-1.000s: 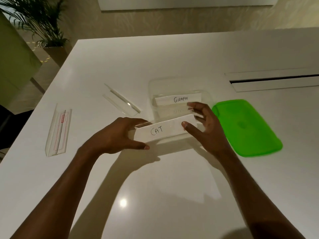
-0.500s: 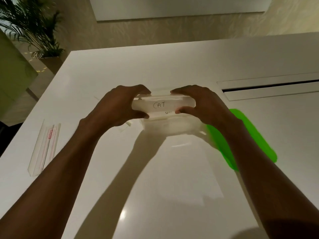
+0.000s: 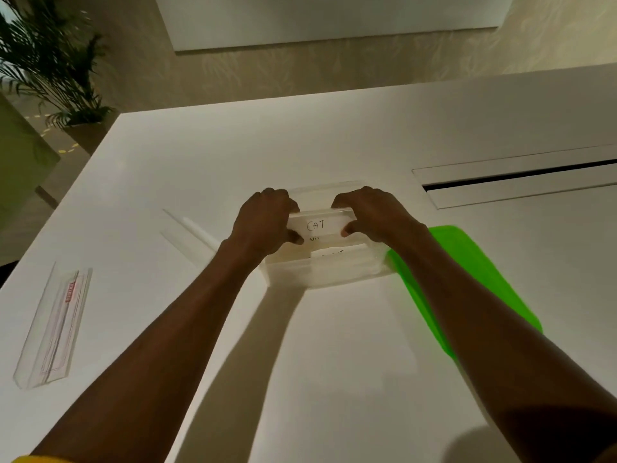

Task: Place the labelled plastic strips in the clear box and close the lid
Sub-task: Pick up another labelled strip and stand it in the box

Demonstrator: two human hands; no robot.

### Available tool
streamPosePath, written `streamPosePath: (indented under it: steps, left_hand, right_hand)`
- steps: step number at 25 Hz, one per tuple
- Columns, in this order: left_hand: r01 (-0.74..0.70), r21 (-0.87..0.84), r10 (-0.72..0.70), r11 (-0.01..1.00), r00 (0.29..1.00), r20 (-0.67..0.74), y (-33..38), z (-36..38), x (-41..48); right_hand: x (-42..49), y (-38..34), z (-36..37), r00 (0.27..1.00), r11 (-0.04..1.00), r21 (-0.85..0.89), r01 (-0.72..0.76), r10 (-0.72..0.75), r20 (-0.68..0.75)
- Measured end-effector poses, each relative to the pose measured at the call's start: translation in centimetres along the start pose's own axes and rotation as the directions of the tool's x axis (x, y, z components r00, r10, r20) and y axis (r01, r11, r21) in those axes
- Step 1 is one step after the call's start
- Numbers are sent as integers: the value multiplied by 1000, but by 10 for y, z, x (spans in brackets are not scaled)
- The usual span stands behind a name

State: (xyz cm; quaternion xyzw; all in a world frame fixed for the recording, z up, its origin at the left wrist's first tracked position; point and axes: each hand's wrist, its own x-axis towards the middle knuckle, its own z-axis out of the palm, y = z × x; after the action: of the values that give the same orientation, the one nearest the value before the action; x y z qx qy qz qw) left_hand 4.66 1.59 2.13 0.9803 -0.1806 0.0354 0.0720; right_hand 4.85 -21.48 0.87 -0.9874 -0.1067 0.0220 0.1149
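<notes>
The clear box [image 3: 327,274] stands on the white table at centre. Over its opening I hold the strip labelled CAT [image 3: 320,225] by both ends: my left hand [image 3: 263,225] grips its left end and my right hand [image 3: 370,213] grips its right end, thumbs in front. Another labelled strip [image 3: 329,252] lies inside the box beneath it, its writing partly hidden. The green lid [image 3: 467,282] lies flat to the right of the box, partly covered by my right forearm. Two more clear strips lie on the table at left: one [image 3: 190,233] near the box, one with a red mark [image 3: 56,324] near the edge.
A long cable slot [image 3: 521,177] is set into the table at the back right. A potted plant [image 3: 50,68] stands on the floor beyond the table's far left corner. The table edge [image 3: 60,202] runs diagonally on the left.
Both hands have carried the CAT strip from in front of the box to over its opening and lowered it a little toward the strips inside. My view has tilted upward.
</notes>
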Motion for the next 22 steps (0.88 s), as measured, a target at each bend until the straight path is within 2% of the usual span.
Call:
streamPosePath:
  steps: [7, 16, 19, 22]
  left_hand:
    - [66, -51, -59, 997, 991, 124, -2, 18, 4]
    - [13, 141, -31, 990, 991, 129, -1, 23, 0]
    - [17, 166, -38, 986, 991, 129, 2, 21, -2]
    - [-9, 170, -9, 985, 995, 104, 3, 18, -2]
  right_hand:
    - [0, 4, 9, 1000, 1000, -11, -13, 13, -10]
    - [3, 3, 12, 1000, 994, -109, -14, 14, 3]
    - [1, 0, 8, 998, 972, -228, 63, -65, 1]
    - [-4, -3, 6, 991, 969, -223, 108, -123, -54]
